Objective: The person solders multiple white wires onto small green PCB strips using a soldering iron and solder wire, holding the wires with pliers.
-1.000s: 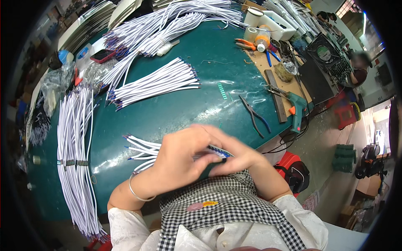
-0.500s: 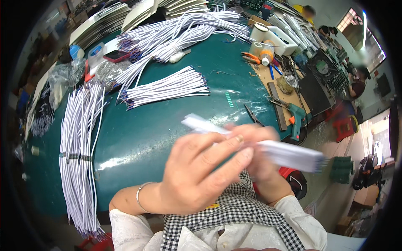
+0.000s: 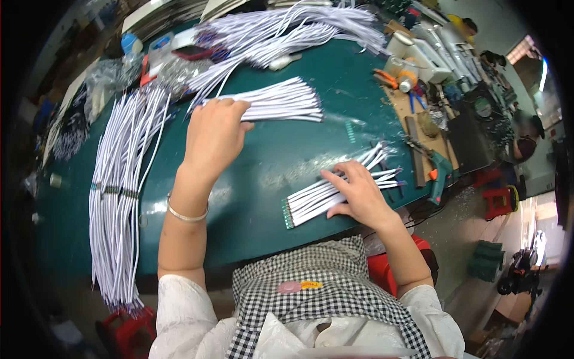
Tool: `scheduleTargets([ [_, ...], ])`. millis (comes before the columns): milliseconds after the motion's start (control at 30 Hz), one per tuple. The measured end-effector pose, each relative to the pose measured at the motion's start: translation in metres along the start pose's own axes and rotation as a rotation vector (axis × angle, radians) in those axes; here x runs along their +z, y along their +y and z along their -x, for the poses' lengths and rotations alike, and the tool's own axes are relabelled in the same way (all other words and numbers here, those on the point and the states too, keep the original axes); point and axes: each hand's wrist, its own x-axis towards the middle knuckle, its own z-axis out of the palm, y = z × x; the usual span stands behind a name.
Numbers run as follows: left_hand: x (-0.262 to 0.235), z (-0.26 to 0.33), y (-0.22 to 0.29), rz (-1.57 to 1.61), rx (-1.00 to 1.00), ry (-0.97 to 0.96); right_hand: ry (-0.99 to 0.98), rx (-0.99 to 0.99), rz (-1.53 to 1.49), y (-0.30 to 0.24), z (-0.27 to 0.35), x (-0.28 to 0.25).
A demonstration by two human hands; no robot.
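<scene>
A flat row of white wires [image 3: 311, 200] is lying on the green table [image 3: 251, 209] at four o'clock, just off the middle of my remote view. Its near-left ends are joining a narrow green strip [image 3: 289, 214], while the far ends are fanning out into loose, purplish tips. My right hand [image 3: 362, 194] is resting over the row, its fingers spreading loosely across the wires, unclenched. At ten o'clock my left hand [image 3: 216, 134] is curling its fingers at the near end of a pile of matching wires [image 3: 281, 103]; I am not able to tell whether they are grasping any.

The tabletop is shining under the light and showing pale specks beside the row. A banded bundle [image 3: 113, 227] is stretching along nine o'clock, a bigger heap [image 3: 335, 24] is sprawling at twelve, and a glue gun [image 3: 439, 176] is lying at three. Beyond the table's edge, a grey floor [image 3: 460, 215] is running past a red stool [image 3: 128, 329] at seven-thirty; a co-worker [image 3: 525, 143] is appearing between two and three o'clock.
</scene>
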Motion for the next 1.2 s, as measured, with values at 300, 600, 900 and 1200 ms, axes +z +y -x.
scheduleTargets([
  [300,0.041,-0.007,0.005,0.016,0.056,-0.209,-0.066,0.132,0.065,-0.011,0.019,0.023],
  [600,0.069,-0.007,0.009,0.131,-0.012,-0.271,0.038,0.155,-0.031,-0.003,0.023,0.021],
  [900,0.144,-0.063,0.044,0.204,0.153,-0.063,0.235,0.121,-0.234,0.006,0.031,0.028],
  [1200,0.16,-0.069,0.04,0.173,0.227,-0.076,0.286,0.193,-0.26,0.005,0.031,0.026],
])
